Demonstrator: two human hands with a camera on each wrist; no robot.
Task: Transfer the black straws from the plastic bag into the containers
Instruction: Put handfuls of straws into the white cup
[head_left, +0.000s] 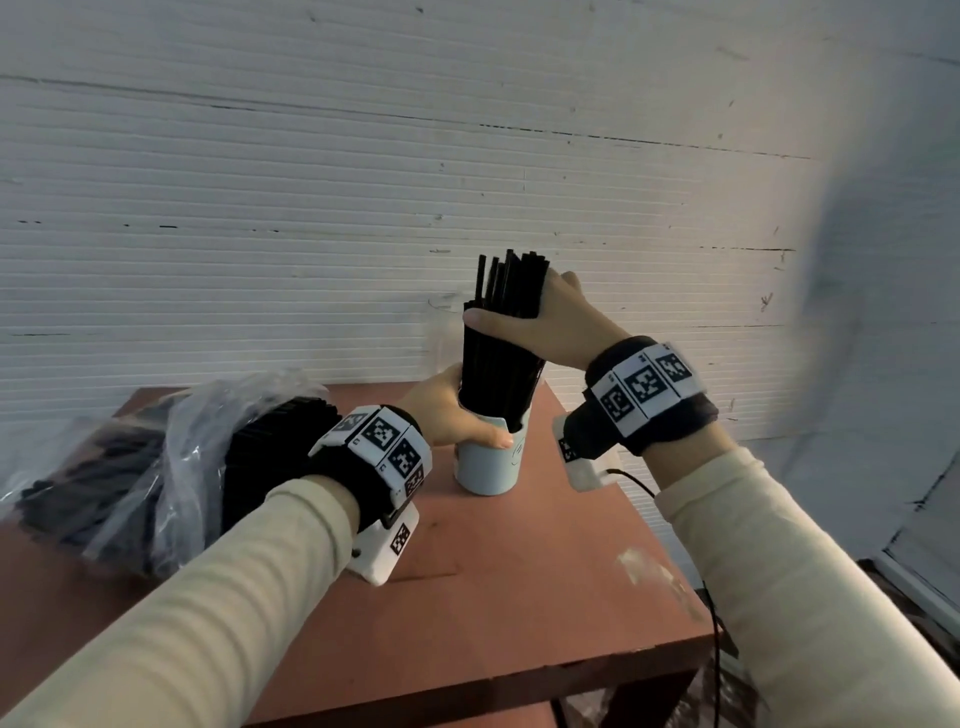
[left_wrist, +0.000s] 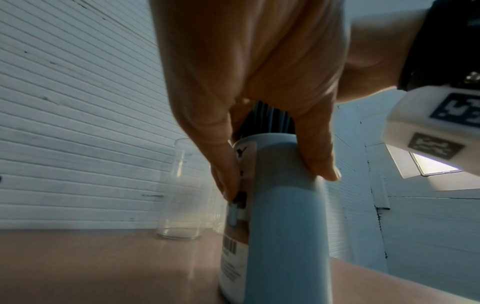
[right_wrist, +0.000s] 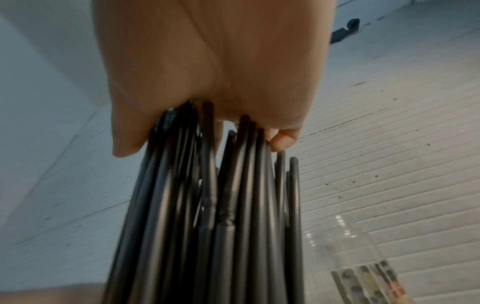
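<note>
A pale blue cylindrical container (head_left: 491, 465) (left_wrist: 285, 216) stands upright near the table's far right corner. My left hand (head_left: 457, 410) (left_wrist: 259, 92) grips its upper rim, thumb in front and fingers behind. A thick bundle of black straws (head_left: 501, 343) (right_wrist: 221, 216) stands in the container, its tops fanning out above. My right hand (head_left: 540, 322) (right_wrist: 207, 72) wraps around the bundle's upper part, thumb across the front. A clear plastic bag (head_left: 171, 457) full of black straws lies on the table's left side, behind my left forearm.
The reddish-brown table (head_left: 519, 597) ends close to the container on the right and at the back. A clear empty glass jar (left_wrist: 182, 195) stands beside the blue container toward the white ribbed wall (head_left: 311, 208). A clear container with a label (right_wrist: 363, 267) shows in the right wrist view.
</note>
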